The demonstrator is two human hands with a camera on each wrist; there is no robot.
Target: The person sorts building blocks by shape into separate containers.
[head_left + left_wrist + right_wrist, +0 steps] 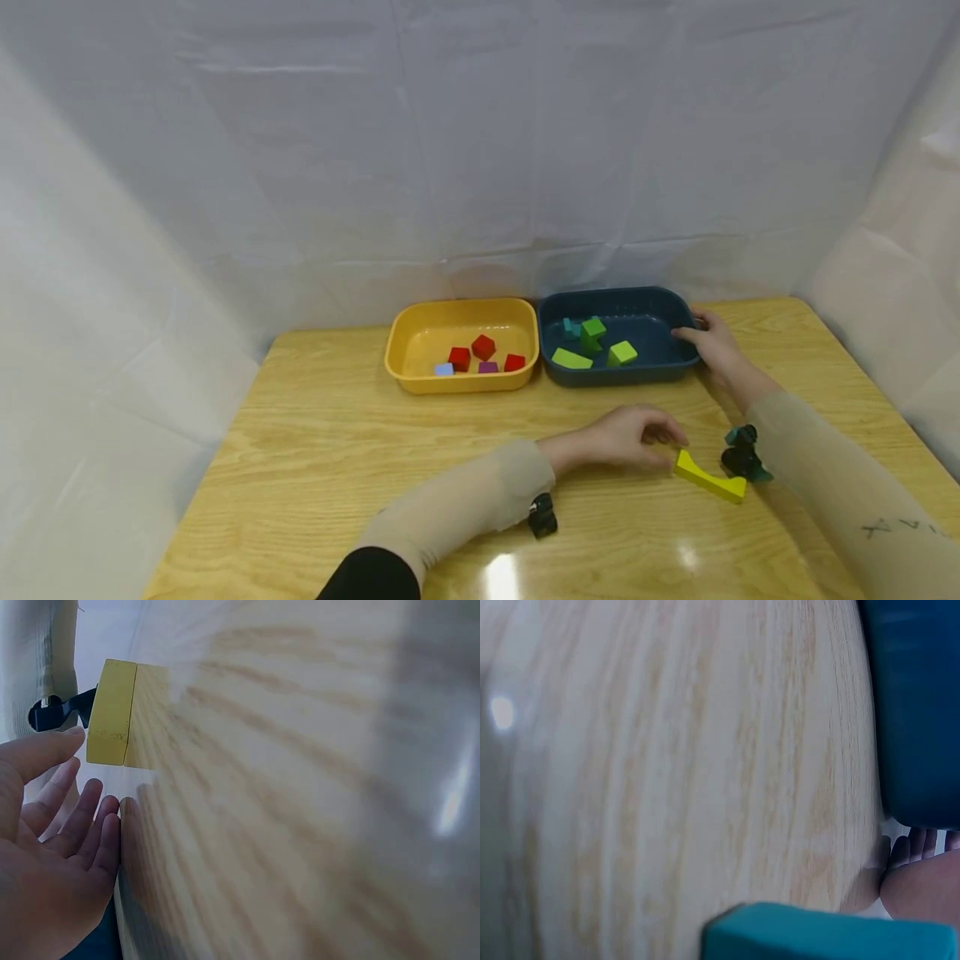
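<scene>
A yellow arch-shaped block (709, 477) lies on the wooden table (337, 450) near the front right. My left hand (666, 444) reaches to its left end, fingers loosely bent, holding nothing. In the left wrist view the block (112, 712) sits just beyond the relaxed fingers (82, 817), with the thumb tip close to its edge. My right hand (693, 327) grips the right rim of the blue tray (678, 367), thumb inside and fingers outside. The right wrist view shows its fingertips (915, 846) under the tray's edge (919, 712).
A yellow tray (401, 367) to the left of the blue one holds red blocks (483, 346), a purple one and a light blue one. The blue tray holds green blocks (622, 352) and a teal one (572, 327). White sheeting surrounds the table.
</scene>
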